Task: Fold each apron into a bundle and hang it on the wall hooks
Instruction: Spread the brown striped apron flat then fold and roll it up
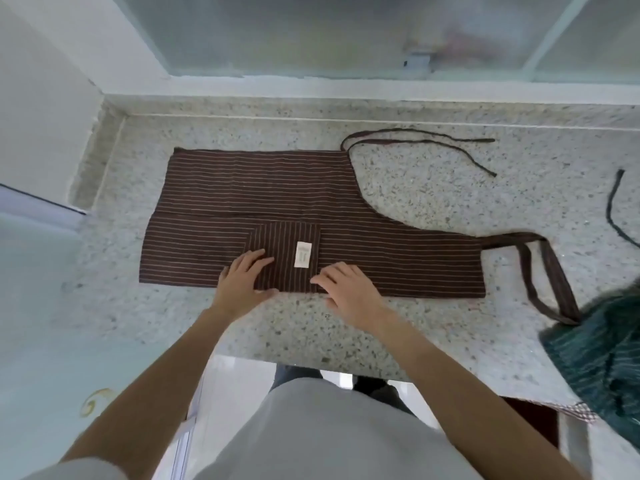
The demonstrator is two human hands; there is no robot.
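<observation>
A brown striped apron [263, 188] lies flat, folded lengthwise, on the speckled stone counter [433, 188]. Its pocket [284, 251] with a white label [302, 254] faces up near the front edge. My left hand [242, 282] rests flat on the pocket's left part, fingers straight. My right hand [346, 289] presses flat on the apron's front edge just right of the pocket. The waist ties [415, 142] trail off at the back right, and the neck loop [547, 271] lies at the right end.
A dark green striped apron [602, 362] is heaped at the counter's right front edge, with a dark strap [614, 209] beyond it. A frosted window [311, 32] runs along the back. A white wall [41, 98] stands to the left.
</observation>
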